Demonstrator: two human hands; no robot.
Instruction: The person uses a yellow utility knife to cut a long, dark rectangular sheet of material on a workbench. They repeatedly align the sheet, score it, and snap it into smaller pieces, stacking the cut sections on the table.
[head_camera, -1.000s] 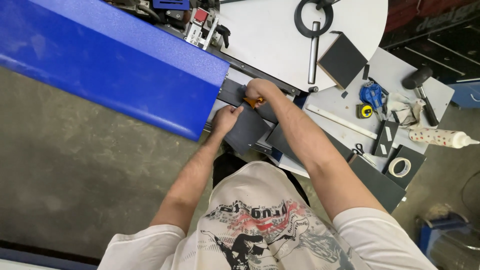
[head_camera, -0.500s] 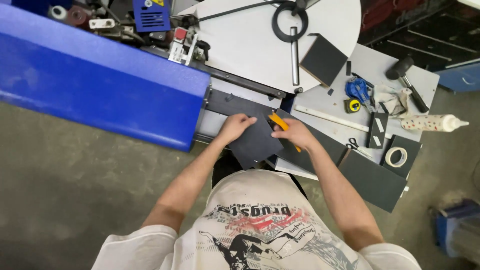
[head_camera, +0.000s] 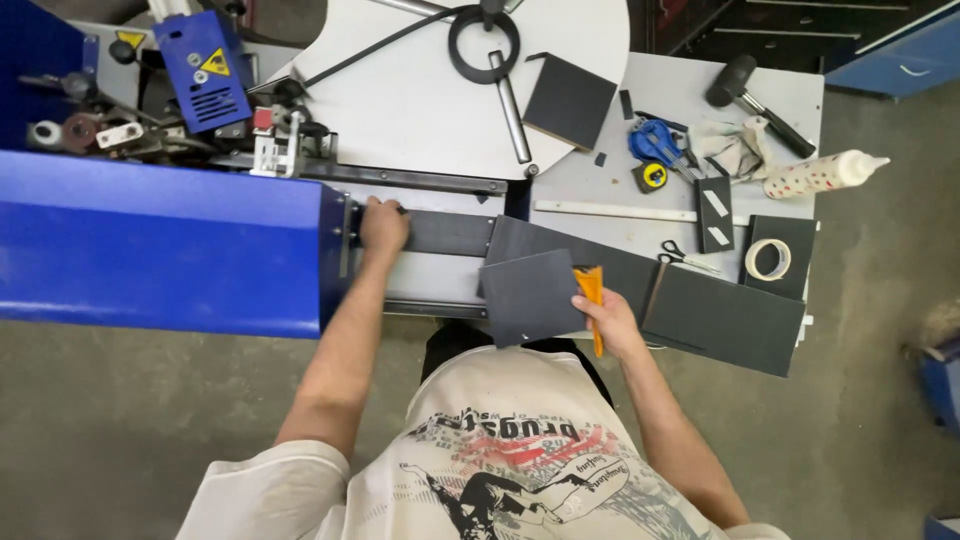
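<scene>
My left hand (head_camera: 383, 226) had left the dark panel it pressed 0.5 s before and had gone out to the far left, where it rested with curled fingers on the end of the dark flat bar (head_camera: 445, 232), right against the edge of the blue machine housing (head_camera: 160, 245). I cannot tell whether it gripped the bar or only lay on it. My right hand (head_camera: 610, 322) had drawn back toward my body and was closed around the orange utility knife (head_camera: 592, 300) and, with it, the right edge of the dark square panel (head_camera: 530, 296). That panel had come away from the housing and sat between my 2 hands, tilted over the near edge of the grey table (head_camera: 700, 90). Just right of my right hand lay a larger dark panel (head_camera: 725, 320), and beyond it a roll of tape (head_camera: 767, 259) and small scissors (head_camera: 690, 260). Farther out past my right hand were blue-handled scissors (head_camera: 655, 140), a tape measure (head_camera: 650, 177) and a rubber mallet (head_camera: 745, 88).
</scene>
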